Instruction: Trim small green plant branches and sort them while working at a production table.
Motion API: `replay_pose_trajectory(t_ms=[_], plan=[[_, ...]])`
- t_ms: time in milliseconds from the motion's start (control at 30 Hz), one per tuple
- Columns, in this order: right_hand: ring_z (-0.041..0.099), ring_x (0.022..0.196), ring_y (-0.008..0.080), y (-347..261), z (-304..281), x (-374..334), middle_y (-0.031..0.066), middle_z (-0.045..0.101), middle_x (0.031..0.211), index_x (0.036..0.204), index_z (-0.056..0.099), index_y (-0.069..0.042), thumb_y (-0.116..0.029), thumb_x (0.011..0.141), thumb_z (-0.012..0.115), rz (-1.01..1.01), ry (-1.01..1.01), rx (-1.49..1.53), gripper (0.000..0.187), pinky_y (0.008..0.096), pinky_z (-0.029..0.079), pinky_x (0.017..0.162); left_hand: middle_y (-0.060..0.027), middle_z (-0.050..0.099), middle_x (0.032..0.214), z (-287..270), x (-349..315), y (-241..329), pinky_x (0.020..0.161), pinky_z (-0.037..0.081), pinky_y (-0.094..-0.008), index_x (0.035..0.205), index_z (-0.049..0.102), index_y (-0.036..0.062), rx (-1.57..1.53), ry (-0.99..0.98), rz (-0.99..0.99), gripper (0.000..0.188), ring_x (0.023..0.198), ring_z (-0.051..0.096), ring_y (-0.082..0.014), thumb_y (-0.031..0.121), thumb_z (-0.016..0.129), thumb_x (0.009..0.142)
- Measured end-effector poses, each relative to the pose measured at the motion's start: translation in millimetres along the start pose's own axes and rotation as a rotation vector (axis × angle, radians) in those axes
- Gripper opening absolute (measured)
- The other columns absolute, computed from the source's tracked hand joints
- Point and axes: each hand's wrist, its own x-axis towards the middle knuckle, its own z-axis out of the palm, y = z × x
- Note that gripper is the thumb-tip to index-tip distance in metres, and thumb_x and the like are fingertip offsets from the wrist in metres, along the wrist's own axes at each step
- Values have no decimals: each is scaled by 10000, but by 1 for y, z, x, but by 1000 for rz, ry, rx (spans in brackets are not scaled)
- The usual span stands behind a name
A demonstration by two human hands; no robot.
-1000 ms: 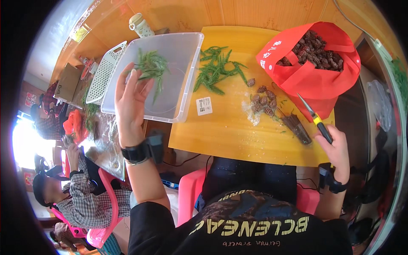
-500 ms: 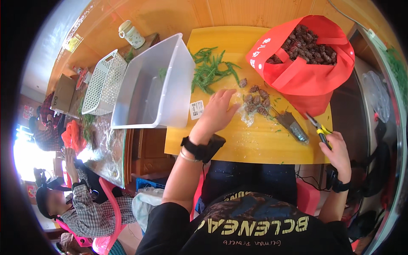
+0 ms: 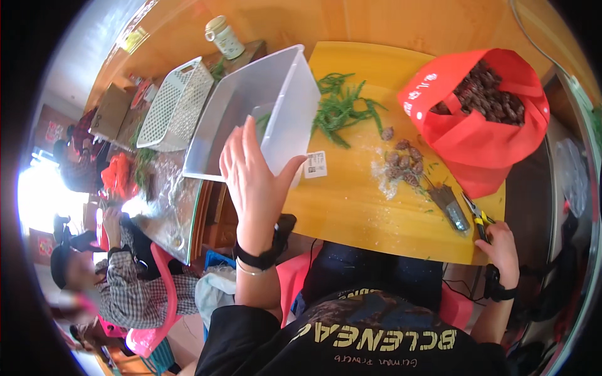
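Nearest of all, the black T-shirt (image 3: 376,313) flashes bold pale-yellow lettering, upside down from here, beside a thinner script line. Over at 4 o'clock on the yellow tabletop (image 3: 357,200), right at the edge, it's the right hand (image 3: 500,245), fingers wrapped around the handles of the yellow-and-black pliers (image 3: 480,219)! Their long axis slants, metal nose aiming at 11 o'clock. Just beside them, a wrapped bundle of thin brown stems (image 3: 449,208) lies along nearly that same line.

Across at 9 o'clock, the left hand (image 3: 256,172): wide open, fingers toward 11, thumb out toward 2, in front of the clear plastic bin (image 3: 301,103). Does it touch? I can't tell. Near the thumb, a white label (image 3: 318,166) shows a square code and fine print.

Mid-table, loose pine cones (image 3: 404,164); at 10, green sprigs (image 3: 345,113). At 2, the red bag (image 3: 464,150), loaded with cones, white characters along its rim. Farther off, between 9 and 10, a white perforated basket (image 3: 172,116); at 10, a patterned bottle (image 3: 227,44).
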Motion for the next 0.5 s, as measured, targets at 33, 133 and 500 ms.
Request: replay_pose_trajectory(t_ms=[33,133,500], plan=[[509,797,366,0,2,2,183,513,759,690,512,35,-91,576,758,-17,-4,-1,299,419,415,681,-158,567,1076,5,-3,-14,913,372,-421,1194,485,6,75,-94,-26,698,1044,505,-348,262,784,618],[507,803,364,-1,5,4,182,520,752,686,512,37,-98,575,755,-87,24,28,299,419,415,682,-136,615,838,8,-5,-27,721,453,-395,971,546,44,61,-266,-124,431,803,591,-321,233,756,644],[494,813,359,5,6,3,181,521,741,692,511,39,-104,588,744,-87,50,28,292,412,414,699,-98,596,683,-2,-4,-20,568,455,-398,806,494,71,84,-218,-131,234,650,595,-316,155,685,699]])
